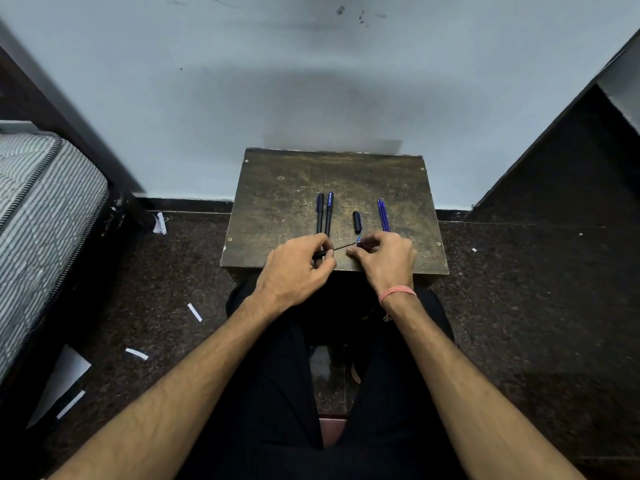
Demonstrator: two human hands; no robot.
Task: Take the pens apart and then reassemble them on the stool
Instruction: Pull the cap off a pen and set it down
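Over the stool's (277, 188) near edge, my left hand (298, 265) pinches a black barrel (320, 253); my right hand (384, 259) pinches its thin refill (346, 245), both wrists bent inward.

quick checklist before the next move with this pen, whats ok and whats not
1. Left hand grips the barrel: ok.
2. Right hand pinches the refill end: ok.
3. Refill in line with the barrel: ok, it runs straight between the hands.
4. Refill going in or coming out: cannot tell.
5. Cap within reach on the stool: ok.
6. Other parts lying steady: ok, two pens left of the cap, loose refills right of it, all away from the stool's edges.
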